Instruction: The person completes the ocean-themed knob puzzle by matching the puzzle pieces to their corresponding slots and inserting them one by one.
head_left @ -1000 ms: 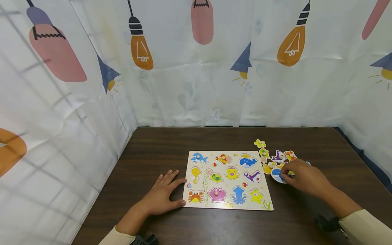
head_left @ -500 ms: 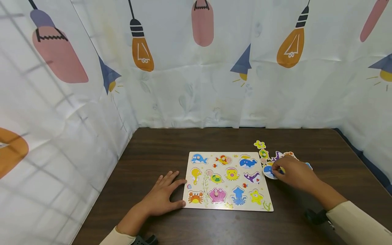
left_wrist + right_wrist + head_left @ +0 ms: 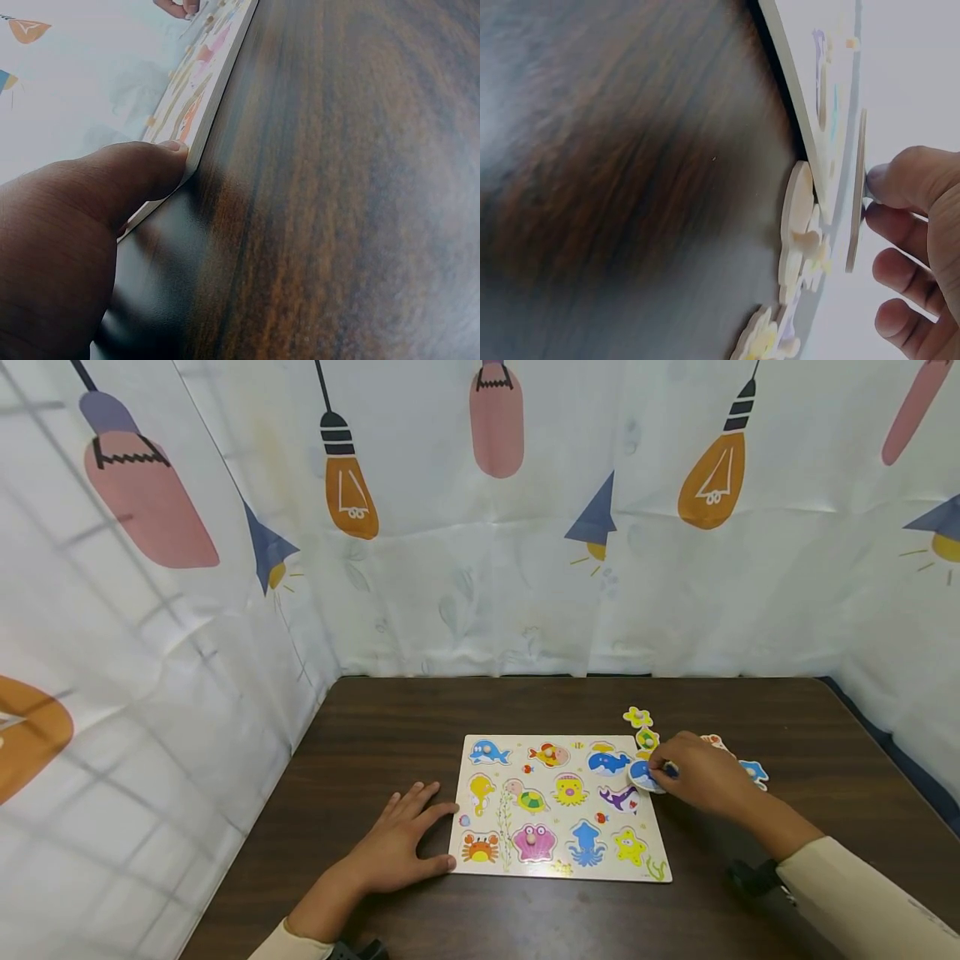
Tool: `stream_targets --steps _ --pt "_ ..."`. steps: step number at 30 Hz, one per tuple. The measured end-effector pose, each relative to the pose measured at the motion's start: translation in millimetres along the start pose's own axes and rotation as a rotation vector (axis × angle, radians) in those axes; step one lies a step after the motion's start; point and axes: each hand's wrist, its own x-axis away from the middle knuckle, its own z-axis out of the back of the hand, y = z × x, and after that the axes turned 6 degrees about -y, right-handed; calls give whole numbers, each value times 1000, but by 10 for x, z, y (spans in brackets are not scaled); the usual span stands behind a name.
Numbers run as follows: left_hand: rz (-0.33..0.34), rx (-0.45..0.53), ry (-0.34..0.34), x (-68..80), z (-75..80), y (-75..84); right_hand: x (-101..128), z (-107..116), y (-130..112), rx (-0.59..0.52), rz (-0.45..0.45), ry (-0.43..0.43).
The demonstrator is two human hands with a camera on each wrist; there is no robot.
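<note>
My right hand pinches a blue whale puzzle piece by its knob, over the right edge of the wooden peg-puzzle board. In the right wrist view the piece appears edge-on, raised above the board, with thumb and index finger at the knob. My left hand lies on the table with fingers spread, its index finger and thumb touching the board's left edge. The left wrist view has that thumb against the board corner. Knobbed dolphin, fish and pink shell-like pieces sit in the board.
Loose pieces lie right of the board: a yellow flower-shaped one, a green one and a blue one. My right hand partly hides others. A patterned curtain stands behind the dark table.
My right hand has moved left with the whale piece, from above the loose pieces to the board's right edge. My left hand has stayed in place.
</note>
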Motion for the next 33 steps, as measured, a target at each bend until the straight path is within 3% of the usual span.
stream_targets --steps 21,33 --pt "-30 0 30 14 -17 2 -282 -93 -106 -6 24 -3" --pt "-36 -14 40 13 -26 -2 -429 -128 -166 -46 8 -54"
